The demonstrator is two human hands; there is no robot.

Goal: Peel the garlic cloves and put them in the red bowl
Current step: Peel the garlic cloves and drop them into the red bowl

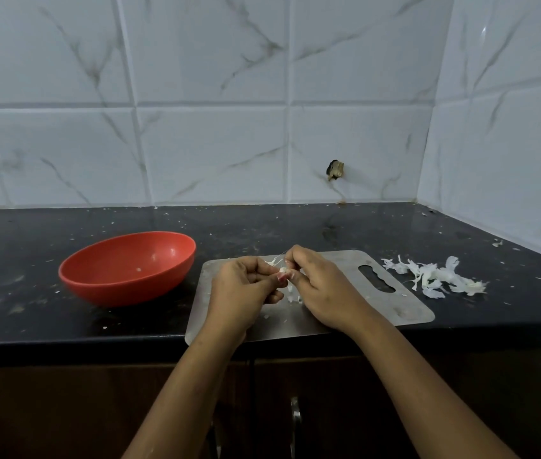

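Observation:
A small white garlic clove (283, 270) is held between both hands above the steel cutting board (391, 306). My left hand (242, 289) pinches the clove from the left. My right hand (322, 286) pinches a thin strand of skin (274, 260) that stretches up from the clove. The red bowl (126, 268) stands on the black counter just left of the board, with only tiny white bits inside. A few skin scraps (292, 294) lie on the board under my hands.
A heap of white garlic skins (434, 276) lies on the counter right of the board. The tiled wall runs along the back and the right side. The board's near-left corner overhangs the counter's front edge (63, 341). Cabinet doors are below.

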